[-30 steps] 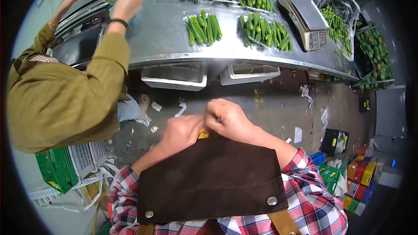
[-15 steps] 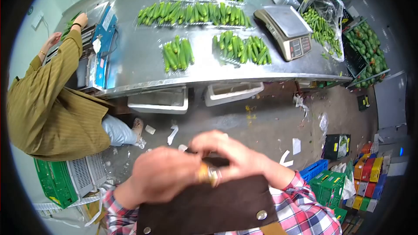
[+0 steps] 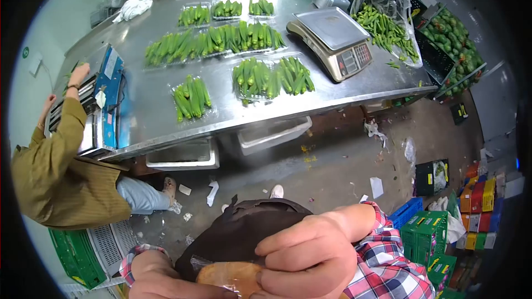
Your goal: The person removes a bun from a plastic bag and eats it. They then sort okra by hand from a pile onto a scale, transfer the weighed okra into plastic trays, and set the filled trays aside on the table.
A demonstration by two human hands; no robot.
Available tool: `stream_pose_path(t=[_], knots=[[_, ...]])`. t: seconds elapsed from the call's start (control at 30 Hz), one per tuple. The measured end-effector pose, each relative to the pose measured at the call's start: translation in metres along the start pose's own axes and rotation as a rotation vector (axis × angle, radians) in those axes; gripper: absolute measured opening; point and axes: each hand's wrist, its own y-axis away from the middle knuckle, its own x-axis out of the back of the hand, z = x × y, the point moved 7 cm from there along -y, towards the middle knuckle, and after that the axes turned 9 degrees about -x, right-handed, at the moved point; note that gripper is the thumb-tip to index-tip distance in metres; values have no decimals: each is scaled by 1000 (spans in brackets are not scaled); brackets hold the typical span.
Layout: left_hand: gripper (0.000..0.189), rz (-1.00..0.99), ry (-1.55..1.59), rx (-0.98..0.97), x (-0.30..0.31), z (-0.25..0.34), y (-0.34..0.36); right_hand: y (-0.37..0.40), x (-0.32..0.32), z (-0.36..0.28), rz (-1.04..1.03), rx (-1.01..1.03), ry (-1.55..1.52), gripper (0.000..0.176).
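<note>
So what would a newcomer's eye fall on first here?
Probably the bright green pods, laid out in clear trays across the middle of the steel table, with a scale to their right. Low in front, the left hand and right hand hold an orange-brown item with a clear, shiny film on it. At the far left, a person in an olive top reaches over a blue-sided machine.

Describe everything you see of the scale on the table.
The scale has a pale, greyish body under a broad, flat, rectangular pan that looks like metal. Its front panel carries display windows and, right of them, a keypad with red marks. It sits upright but angled on the metal table; whether the nearby bag of green pods touches it, I cannot tell.
</note>
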Motion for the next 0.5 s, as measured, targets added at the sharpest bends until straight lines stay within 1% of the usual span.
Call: stream_pose_path(t=[0.13, 0.27, 0.37, 0.5], knots=[[23, 121, -99, -90, -3, 6, -2, -3, 4, 0, 19, 18, -9, 12], [16, 187, -108, 12, -3, 4, -8, -8, 7, 2, -14, 12, -23, 12], [10, 167, -80, 23, -2, 4, -11, -8, 3, 1, -59, -4, -14, 12], [8, 232, -58, 5, -2, 5, -7, -5, -2, 1, -39, 8, -17, 12]])
